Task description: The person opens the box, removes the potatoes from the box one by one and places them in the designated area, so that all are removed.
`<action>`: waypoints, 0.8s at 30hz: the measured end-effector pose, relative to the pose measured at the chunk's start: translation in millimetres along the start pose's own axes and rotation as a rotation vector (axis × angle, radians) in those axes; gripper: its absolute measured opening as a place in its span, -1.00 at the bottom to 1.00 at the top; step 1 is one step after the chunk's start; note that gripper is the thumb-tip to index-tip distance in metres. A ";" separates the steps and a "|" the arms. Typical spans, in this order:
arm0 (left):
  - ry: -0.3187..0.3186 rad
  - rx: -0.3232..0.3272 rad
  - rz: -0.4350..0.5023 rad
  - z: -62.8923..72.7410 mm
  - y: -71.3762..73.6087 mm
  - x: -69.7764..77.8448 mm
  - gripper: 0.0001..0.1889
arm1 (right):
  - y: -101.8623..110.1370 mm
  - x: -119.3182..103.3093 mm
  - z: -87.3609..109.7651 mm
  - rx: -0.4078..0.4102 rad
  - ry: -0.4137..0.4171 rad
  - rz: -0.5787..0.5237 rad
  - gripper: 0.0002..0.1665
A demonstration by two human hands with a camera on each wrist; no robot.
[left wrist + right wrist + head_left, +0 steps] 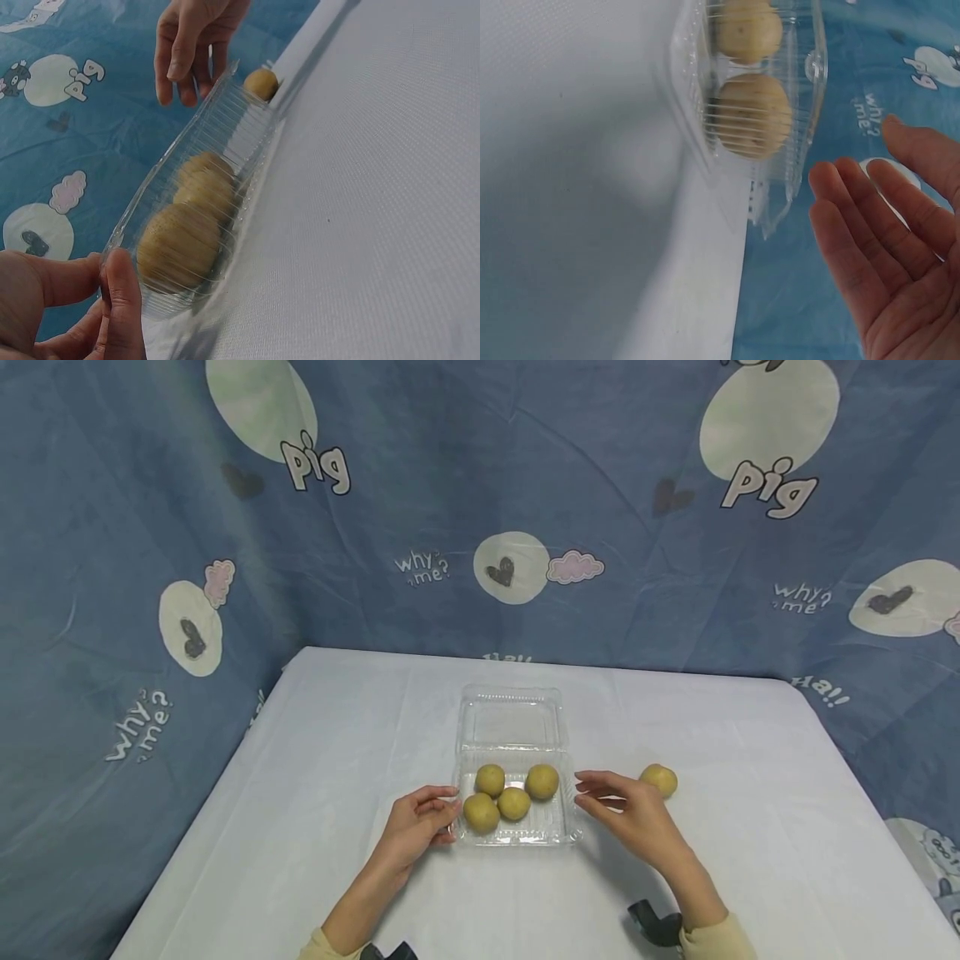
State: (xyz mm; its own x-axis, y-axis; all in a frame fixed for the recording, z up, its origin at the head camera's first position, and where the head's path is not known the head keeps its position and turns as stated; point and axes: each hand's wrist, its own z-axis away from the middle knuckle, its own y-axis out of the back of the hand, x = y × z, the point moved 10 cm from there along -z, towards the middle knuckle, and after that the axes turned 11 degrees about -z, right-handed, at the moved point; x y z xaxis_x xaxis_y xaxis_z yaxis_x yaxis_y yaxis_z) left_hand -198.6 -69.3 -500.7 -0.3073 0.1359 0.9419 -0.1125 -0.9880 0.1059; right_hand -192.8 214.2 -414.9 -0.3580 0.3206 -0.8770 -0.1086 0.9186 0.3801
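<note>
1. Left hand (pixel 420 821) first: the left rim of a clear box (pixel 553 827) is pinched between its thumb and fingers, a grip shown close up in the left wrist view.
2. Across to the right hand (pixel 630 814): nothing is held, and its fingers are left loosely extended. It is poised just beside the right rim, and in the right wrist view a gap can be seen between fingertips and plastic.
3. Centre stage, the box itself: it is set on the white table (pixel 285 827), between the two hands, with its lid (pixel 512 722) laid back on the far side.
4. Four potatoes (pixel 481 813) are gathered inside, and the left half is the busy one! Two are placed one behind the other near the left wall, one is tucked in beside them around the middle, and the last is lodged toward the back right.
5. Out to the right, a fifth potato (pixel 662 781) is spotted on the table, partly covered by the right hand in the head view.
6. Down at the bottom edge, the forearms are partly covered by pale yellow sleeves (pixel 718 941), and a dark mount (pixel 657 931) is seen beside the right wrist.
7. Behind it all, a blue cloth (pixel 390 485) is hung, printed with hearts, pink clouds, "pig" and "why me?".
</note>
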 end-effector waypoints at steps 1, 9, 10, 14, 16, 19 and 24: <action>-0.001 -0.001 0.000 0.0 -0.1 0.2 -0.66 | -1.0 0.7 -0.5 -0.003 -0.002 0.002 -0.66; 0.002 0.002 -0.006 0.6 -0.3 2.0 -0.67 | -6.5 -0.3 -4.5 -0.018 0.006 0.025 -0.63; 0.002 0.003 -0.008 0.6 -0.3 2.0 -0.66 | -6.9 -1.1 -5.2 -0.018 0.008 0.025 -0.63; -0.001 0.007 -0.016 1.1 -0.3 1.8 -0.66 | -9.5 -4.2 -8.0 -0.026 0.016 0.027 -0.63; -0.001 0.007 -0.015 1.3 -0.4 1.7 -0.65 | -10.9 -5.6 -9.2 -0.031 0.020 0.031 -0.62; 0.001 0.006 -0.010 1.6 -0.7 1.7 -0.65 | -12.5 -7.1 -11.0 -0.033 0.023 0.040 -0.62; 0.005 0.001 -0.002 1.7 -1.2 1.9 -0.65 | -14.5 -7.2 -14.2 -0.040 0.011 0.057 -0.62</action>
State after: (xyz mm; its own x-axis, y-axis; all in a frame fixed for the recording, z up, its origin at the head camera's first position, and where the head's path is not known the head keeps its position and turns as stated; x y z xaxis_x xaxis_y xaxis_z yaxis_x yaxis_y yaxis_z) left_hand -197.5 -68.0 -498.5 -0.3115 0.1379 0.9402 -0.1118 -0.9879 0.1078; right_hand -201.8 195.3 -409.9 -0.3747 0.3693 -0.8504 -0.1247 0.8888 0.4409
